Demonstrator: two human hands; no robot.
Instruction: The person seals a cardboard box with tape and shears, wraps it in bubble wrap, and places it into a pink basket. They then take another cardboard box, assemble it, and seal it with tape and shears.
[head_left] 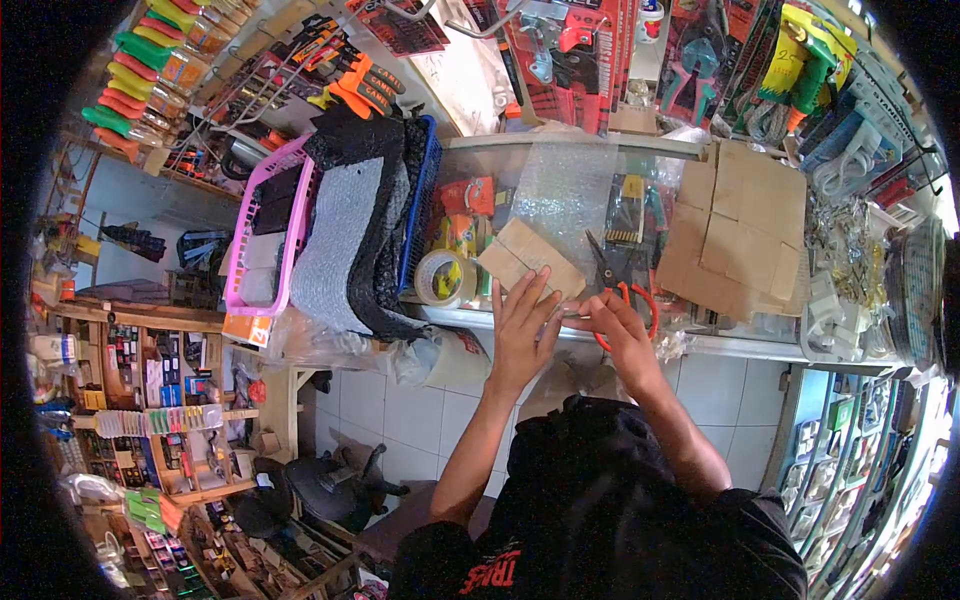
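A small folded piece of brown cardboard (530,258) lies on the glass counter. My left hand (522,330) rests on its near edge, fingers stretched out and slightly spread. Beside it, my right hand (622,335) has its thumb and fingers pinched together close to the cardboard's right corner; what they hold, if anything, is too small to make out. Scissors (624,275) with red handles lie just beyond my right hand, which partly covers one handle. To the left of the cardboard stands a roll of tape (440,279).
Bubble wrap (565,185) stretches across the counter behind the cardboard. Larger flattened cardboard (735,230) lies to the right. At left are a pink basket (238,275) and a blue basket (425,190) with black and silver wrapping between them. Packaged tools hang behind.
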